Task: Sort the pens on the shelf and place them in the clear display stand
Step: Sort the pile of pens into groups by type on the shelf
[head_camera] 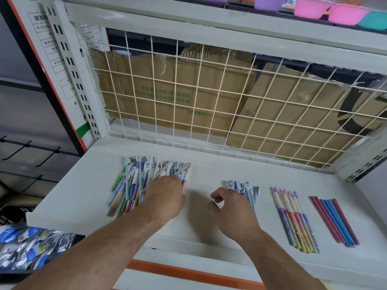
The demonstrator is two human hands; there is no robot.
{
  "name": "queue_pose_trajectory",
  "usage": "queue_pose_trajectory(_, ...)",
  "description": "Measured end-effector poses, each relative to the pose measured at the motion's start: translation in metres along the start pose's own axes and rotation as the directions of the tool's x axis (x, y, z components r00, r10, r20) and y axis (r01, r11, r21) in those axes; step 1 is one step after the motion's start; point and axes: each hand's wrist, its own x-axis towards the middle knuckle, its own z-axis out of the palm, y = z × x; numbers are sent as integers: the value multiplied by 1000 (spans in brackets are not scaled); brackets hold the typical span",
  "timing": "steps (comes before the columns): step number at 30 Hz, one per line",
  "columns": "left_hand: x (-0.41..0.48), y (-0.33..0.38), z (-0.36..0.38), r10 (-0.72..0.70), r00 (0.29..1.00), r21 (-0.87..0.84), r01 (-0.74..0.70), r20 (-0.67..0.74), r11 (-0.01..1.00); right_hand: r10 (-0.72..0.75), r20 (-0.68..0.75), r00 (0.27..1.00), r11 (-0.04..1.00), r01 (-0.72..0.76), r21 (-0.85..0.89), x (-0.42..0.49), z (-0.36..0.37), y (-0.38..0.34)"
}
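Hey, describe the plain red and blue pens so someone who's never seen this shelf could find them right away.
Look at the white shelf in front of the wire grid, where four groups of pens lie in a row. Go to the group farthest right, the red and blue pens. Unlike the pastel patterned pens beside them, they are slim and solid-coloured, with no prints.

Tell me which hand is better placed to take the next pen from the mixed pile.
Left, probably. The left hand lies on the mixed pile, reaching into it; the right hand sits at the small sorted group, apart from the pile.
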Motion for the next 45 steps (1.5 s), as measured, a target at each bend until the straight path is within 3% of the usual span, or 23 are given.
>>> queue_pose_trajectory(4, 7, 6, -2, -20, 995, -1, 20, 95, 1000, 7, 9, 1000, 1000, -7, 18, 1, 0, 4)
queue_pose_trajectory(11, 17, 21, -2, -41, 973, 165, 3, 226, 986, 6, 21, 1000, 999, -7, 34, -1, -2, 14)
queue_pose_trajectory(19, 16, 25, 13, -74, 988, 134, 56, 138, 989, -7, 16, 1000, 1000, 7, 28, -4, -12, 26)
queue_pose_trajectory(22, 15, 24, 12, -33, 984, 142, 8, 174, 990, -27, 19, 999, 999, 26, 38, -6, -16, 30)
queue_pose_trajectory(28, 20, 32, 6, -107, 955, 124, 75, 277, 989, -90, 39, 995, 995, 87, 53, -11, -21, 38)
queue_pose_trajectory(34, 11, 48, 10, -134, 957, 233, 73, 256, 970, -128, 36, 991, 988, 124, 91, -23, -27, 51)
queue_pose_trajectory(36, 11, 43, 9, -150, 950, 118, 121, 273, 986, -127, 29, 991, 986, 123, 108, -27, -30, 56)
queue_pose_trajectory(38, 11, 39, 3, -145, 942, -145, 197, 304, 970, -119, 21, 993, 987, 116, 112, -31, -34, 60)
queue_pose_trajectory(40, 11, 37, -3, -223, 935, -416, 325, 276, 849, -105, 22, 994, 987, 102, 122, -35, -38, 63)
queue_pose_trajectory(41, 13, 36, -3, -287, 907, -586, 418, 307, 694, -102, 26, 994, 986, 97, 133, -37, -39, 64)
queue_pose_trajectory(42, 13, 38, -5, -318, 863, -737, 502, 392, 452, -101, 33, 994, 985, 95, 141, -39, -40, 66)
queue_pose_trajectory(44, 12, 39, -12, -243, 791, -820, 572, 562, -36, -98, 49, 994, 984, 90, 152, -44, -40, 69)
queue_pose_trajectory(45, 11, 39, -14, -178, 781, -801, 574, 598, -170, -92, 57, 994, 983, 82, 162, -45, -41, 70)
